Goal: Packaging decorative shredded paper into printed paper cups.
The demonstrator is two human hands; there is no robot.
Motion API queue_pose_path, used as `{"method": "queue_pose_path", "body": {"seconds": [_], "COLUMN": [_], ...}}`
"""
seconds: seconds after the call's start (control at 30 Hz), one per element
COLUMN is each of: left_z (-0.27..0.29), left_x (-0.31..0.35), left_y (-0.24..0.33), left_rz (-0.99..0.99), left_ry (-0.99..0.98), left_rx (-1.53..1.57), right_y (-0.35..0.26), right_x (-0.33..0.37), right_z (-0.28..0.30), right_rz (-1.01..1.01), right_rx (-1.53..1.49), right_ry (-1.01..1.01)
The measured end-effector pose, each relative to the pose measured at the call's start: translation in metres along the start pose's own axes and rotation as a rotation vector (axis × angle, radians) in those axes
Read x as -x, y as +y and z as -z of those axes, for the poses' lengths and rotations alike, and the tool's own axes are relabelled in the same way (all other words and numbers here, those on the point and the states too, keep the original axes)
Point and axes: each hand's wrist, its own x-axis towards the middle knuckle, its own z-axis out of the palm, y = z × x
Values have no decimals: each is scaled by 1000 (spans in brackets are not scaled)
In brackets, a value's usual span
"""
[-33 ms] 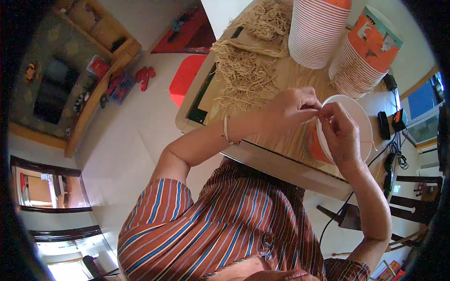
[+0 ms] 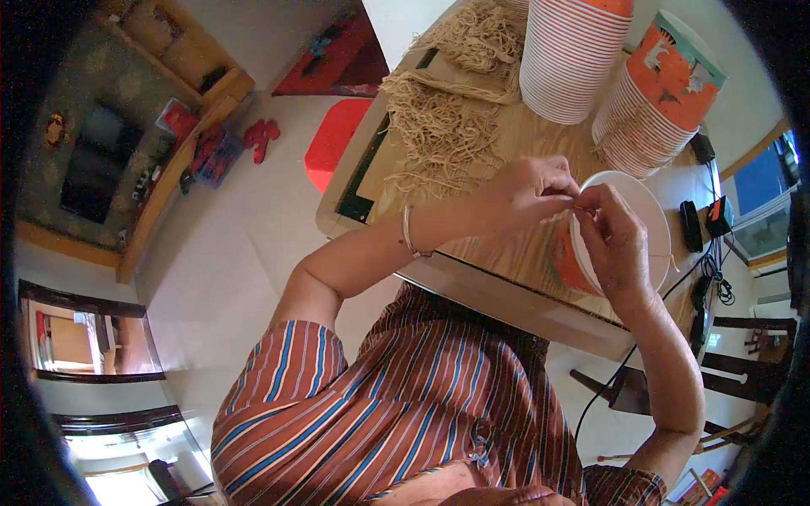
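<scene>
Yarn heap (image 2: 443, 126): fibrous, rough, matt
Open tub (image 2: 657, 221): paper-like, smooth
Tabletop (image 2: 516, 255): wood-grained, smooth
Bangle (image 2: 407, 231): metallic, glossy
Shirt (image 2: 392, 405): cloth

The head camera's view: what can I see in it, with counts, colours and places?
Table: one, wood-brown, centre to right
Tub: one, orange outside, white inside, near right part of table
Tub stacks: two, white and orange, upper right
String heaps: at least two, tan, table's left side
Devices: at least three, black, table's right edge
Cords: count unclear, black, right
Stool: one, red, left of table
Slippers: seemingly a pair, red, upper-left floor
Screen: one, black, far left
Wooden furniture: count unclear, dark, right edge
Clothing: striped, brown and blue, lower middle
Bracelet: one, pale, worn, picture centre
Left hand: one, bare, fingertips at tub's rim
Right hand: one, bare, fingertips meeting the left's
</scene>
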Motion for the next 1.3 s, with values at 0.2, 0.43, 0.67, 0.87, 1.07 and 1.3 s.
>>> {"method": "queue_pose_path", "body": {"seconds": [0.2, 0.43, 0.67, 0.87, 1.07, 1.3], "left_z": [10, 11, 15, 13, 13, 14], "left_x": [-11, -10, -9, -9, -7, -12], "left_y": [-4, -9, -3, -5, -9, -1], "left_rz": [-76, 25, 112, 25, 8, 50], "left_ry": [-150, -185, -221, -193, -191, -209], "left_rx": [52, 193, 214, 166, 180, 177], "right_y": [9, 16, 17, 19, 11, 7], "right_x": [-5, -10, -14, -15, -17, -18], "right_z": [1, 1, 5, 3, 7, 15], "right_rz": [43, 5, -198, -288, -435, -467], "right_rx": [-35, -158, -273, -339, -503, -622], "right_ry": [-19, -25, -96, -129, -167, -207]}}
